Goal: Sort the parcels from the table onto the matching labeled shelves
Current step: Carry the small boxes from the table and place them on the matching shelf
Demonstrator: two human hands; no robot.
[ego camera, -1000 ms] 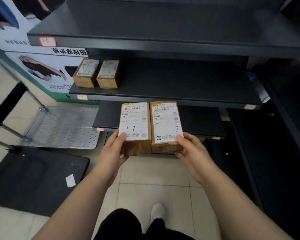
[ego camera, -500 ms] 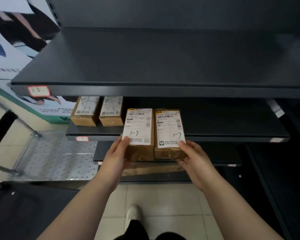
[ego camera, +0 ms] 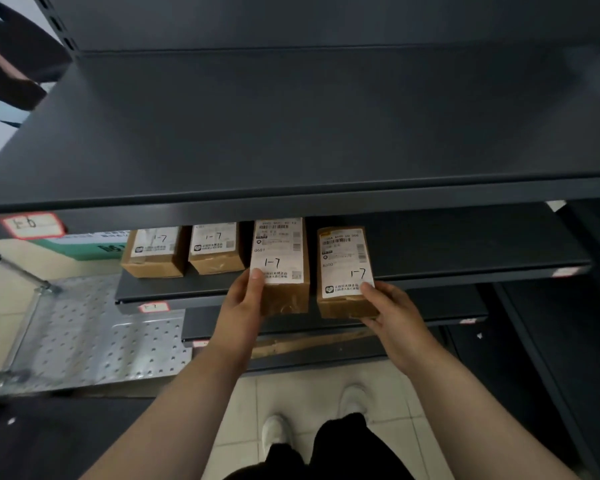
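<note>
Your left hand (ego camera: 243, 306) grips the near end of a boxy brown cardboard parcel (ego camera: 284, 296), thumb on its white paper label marked 1-7. Your right hand (ego camera: 392, 317) pinches a second parcel (ego camera: 343, 303) at its 3 o'clock, a gap between them. Both reach over the front edge of the matte dark metal shelf (ego camera: 465, 244), with two taped parcels (ego camera: 155, 252) on it at 9 o'clock; a shiny perforated metal cart deck (ego camera: 84, 334) is at 8 o'clock and a pale tiled floor (ego camera: 291, 393) at 6.
</note>
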